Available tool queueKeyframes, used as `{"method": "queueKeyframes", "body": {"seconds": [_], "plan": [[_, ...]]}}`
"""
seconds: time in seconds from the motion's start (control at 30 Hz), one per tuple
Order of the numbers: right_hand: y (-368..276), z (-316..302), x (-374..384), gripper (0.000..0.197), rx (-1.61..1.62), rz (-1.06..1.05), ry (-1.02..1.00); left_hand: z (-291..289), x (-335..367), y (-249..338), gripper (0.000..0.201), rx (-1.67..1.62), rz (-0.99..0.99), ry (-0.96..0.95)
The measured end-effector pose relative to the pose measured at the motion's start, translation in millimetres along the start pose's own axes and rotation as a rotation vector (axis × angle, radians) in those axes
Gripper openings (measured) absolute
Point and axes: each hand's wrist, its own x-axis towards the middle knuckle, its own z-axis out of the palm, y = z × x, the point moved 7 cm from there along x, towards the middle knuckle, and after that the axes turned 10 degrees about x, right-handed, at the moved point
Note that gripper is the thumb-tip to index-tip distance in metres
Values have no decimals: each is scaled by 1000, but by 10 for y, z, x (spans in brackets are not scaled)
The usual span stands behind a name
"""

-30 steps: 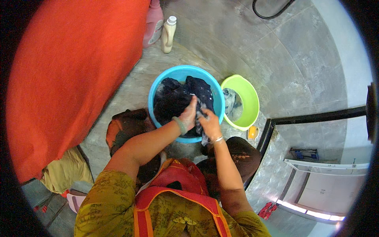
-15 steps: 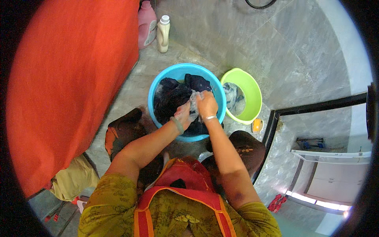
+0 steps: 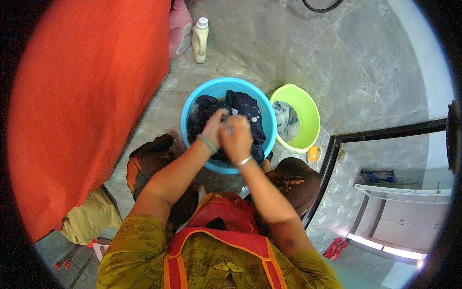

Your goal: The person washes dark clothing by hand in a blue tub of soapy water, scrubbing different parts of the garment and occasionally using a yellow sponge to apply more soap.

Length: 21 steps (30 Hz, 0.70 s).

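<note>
A blue basin (image 3: 186, 120) holds wet, dark clothes (image 3: 246, 103) with flecks of suds. Over its middle, my left hand (image 3: 214, 127) and my right hand (image 3: 237, 138) are pressed together, both closed on a bunched part of a dark garment. Motion smears the right hand and the fingertips, and most of the gripped cloth is hidden between them. A bangle circles each wrist.
To the right of the basin stands a lime-green tub (image 3: 312, 115) with soapy cloth (image 3: 285, 118) in it. A yellow bar (image 3: 314, 154) lies beside it. Pink (image 3: 179, 31) and cream bottles (image 3: 200, 42) stand at the back; a red cloth (image 3: 91, 96) hangs at left.
Both hands have shifted left, the right one more and nearer my body, coming tight against the left. The foamy white bunch between them no longer shows; white suds spots appear on the dark clothes.
</note>
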Motion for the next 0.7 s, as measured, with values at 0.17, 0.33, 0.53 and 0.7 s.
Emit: {"method": "queueKeyframes", "body": {"seconds": [0.17, 0.33, 0.53, 0.7], "plan": [[318, 138, 194, 24, 108, 306, -1, -118, 85, 119, 35, 67, 121, 126], [1377, -410, 301, 38, 125, 614, -154, 538, -487, 732, 45, 1058, 684, -9], [1566, -874, -86, 45, 351, 840, -254, 203, -11, 1008, 47, 1137, 855, -20], [820, -630, 219, 46, 237, 280, -233, -229, 488, 811, 36, 510, 573, -98]]}}
